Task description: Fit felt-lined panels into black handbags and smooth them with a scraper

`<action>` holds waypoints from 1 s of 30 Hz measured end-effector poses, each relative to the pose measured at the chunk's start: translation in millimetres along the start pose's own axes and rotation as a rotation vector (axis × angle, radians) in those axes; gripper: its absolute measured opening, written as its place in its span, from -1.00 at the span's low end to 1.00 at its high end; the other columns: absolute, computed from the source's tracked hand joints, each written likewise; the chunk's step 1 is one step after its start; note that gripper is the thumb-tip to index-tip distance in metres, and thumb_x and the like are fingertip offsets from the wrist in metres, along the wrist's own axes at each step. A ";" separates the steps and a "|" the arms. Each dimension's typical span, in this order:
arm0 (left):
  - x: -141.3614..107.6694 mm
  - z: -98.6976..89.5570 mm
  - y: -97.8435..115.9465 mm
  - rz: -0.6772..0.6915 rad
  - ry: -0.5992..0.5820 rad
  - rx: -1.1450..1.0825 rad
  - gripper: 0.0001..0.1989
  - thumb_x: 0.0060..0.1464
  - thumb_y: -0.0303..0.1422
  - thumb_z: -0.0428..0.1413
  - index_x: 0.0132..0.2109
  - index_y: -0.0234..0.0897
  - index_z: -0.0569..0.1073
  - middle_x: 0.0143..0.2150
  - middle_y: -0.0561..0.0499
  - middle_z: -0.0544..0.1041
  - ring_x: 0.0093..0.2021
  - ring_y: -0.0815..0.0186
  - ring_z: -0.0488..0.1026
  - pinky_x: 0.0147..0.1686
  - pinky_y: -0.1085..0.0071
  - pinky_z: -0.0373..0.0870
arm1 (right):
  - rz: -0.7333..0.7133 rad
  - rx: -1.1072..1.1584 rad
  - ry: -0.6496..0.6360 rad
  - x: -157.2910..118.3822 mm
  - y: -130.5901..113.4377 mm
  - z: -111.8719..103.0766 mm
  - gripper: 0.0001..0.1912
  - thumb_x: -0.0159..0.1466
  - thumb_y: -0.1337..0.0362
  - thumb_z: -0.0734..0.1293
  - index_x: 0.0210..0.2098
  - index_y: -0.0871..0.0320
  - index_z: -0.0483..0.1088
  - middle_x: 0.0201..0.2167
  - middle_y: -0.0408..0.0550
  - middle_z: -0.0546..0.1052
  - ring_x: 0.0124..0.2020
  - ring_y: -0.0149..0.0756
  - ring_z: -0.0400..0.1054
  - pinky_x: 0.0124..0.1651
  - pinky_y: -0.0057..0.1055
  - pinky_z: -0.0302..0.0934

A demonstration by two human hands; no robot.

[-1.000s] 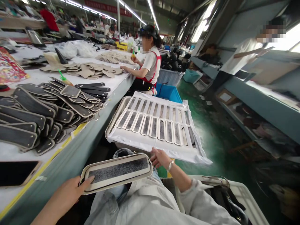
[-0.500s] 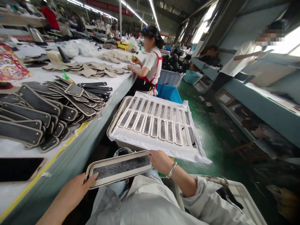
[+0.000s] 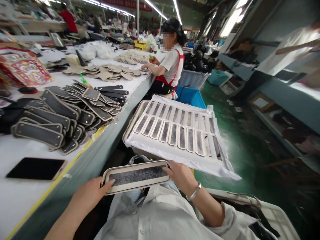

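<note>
A long panel [image 3: 138,176] with rounded corners, a cream border and a dark grey speckled strip is held level above my lap. Its left end is in my left hand [image 3: 91,193], thumb pressed on the face. At the other end, my right hand [image 3: 182,178] grips the upper corner, its thumb also on the face. The undersides of both grips are hidden. Just beyond lies a white sheet [image 3: 157,145] on a crate, bearing a row of similar speckled pieces [image 3: 165,132] and further strips behind them.
On the table [image 3: 22,200] to my left are a phone [image 3: 36,168] and a pile of dark strap-like pieces [image 3: 41,133] with light edges. A co-worker [image 3: 171,61] sits beyond the crate near a blue bin [image 3: 191,96]. Another person [image 3: 290,53] stands at right.
My view has turned left, shifting the surroundings rightward. My right thumb has come onto the panel's face. Both hands still hold the panel's ends.
</note>
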State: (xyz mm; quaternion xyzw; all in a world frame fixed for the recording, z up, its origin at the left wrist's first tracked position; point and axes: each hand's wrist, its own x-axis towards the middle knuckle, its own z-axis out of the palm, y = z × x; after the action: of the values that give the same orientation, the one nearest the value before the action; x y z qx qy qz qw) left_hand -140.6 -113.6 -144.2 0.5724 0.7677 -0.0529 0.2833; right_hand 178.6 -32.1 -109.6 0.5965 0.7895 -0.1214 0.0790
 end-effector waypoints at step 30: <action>1.7 -24.6 25.2 0.119 0.142 0.209 -0.69 0.12 -0.50 -0.18 -0.19 -0.33 0.45 -0.20 -0.16 0.48 -0.24 0.16 0.48 -0.27 0.32 0.34 | -0.246 0.160 0.106 18.4 28.5 27.1 -0.71 0.21 0.27 0.10 -0.26 0.05 0.44 -0.42 0.10 0.50 -0.37 -0.12 0.44 -0.32 -0.26 0.29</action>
State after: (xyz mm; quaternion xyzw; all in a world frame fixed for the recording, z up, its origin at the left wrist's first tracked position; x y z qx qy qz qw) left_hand -127.2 -93.6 -118.4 0.6454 0.7410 -0.0748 0.1698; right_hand 200.3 -15.5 -143.3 0.5053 0.8474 -0.1608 -0.0262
